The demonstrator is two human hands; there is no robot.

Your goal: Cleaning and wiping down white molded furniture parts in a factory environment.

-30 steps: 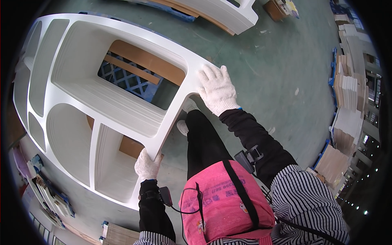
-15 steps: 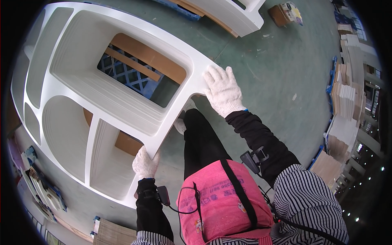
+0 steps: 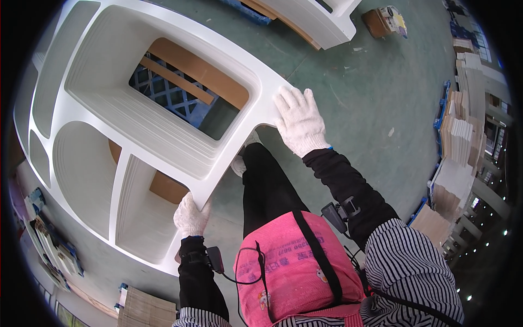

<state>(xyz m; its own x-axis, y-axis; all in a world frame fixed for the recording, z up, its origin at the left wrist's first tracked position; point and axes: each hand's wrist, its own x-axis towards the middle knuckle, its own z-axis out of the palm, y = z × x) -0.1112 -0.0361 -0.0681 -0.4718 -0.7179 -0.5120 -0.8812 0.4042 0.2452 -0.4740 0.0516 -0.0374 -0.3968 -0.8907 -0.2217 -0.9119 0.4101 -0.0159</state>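
White shelf frame (image 3: pixel 163 109) is being handled: a large moulded unit with several open compartments, tilted up off the green floor (image 3: pixel 354 103), near edge held against the person's legs.

Left hand (image 3: pixel 192 215), in a white knit glove, is clenched on the lower rim of the frame, fingers wrapped under the edge just above the wrist. Right hand (image 3: pixel 298 121), also gloved, is laid flat and spread on the frame's outer corner, palm down, fingers extended away from the body; nothing is gripped, it is only pressed against the face.

Through the compartment ahead of the right hand, a blue lattice pallet (image 3: pixel 174 98) and brown boards (image 3: pixel 201 71) are seen beneath the frame.

Step judged: the frame is being steadied or repositioned, with weight taken by the left hand and the right used for bracing. For the next move, a proper grip by the right hand on the corner edge would probably be needed before any lift or turn, since a flat palm gives no hold.

Stacked panels (image 3: pixel 455 147) are well off to the right of the right hand. A second white unit (image 3: pixel 316 22) lies farther ahead.
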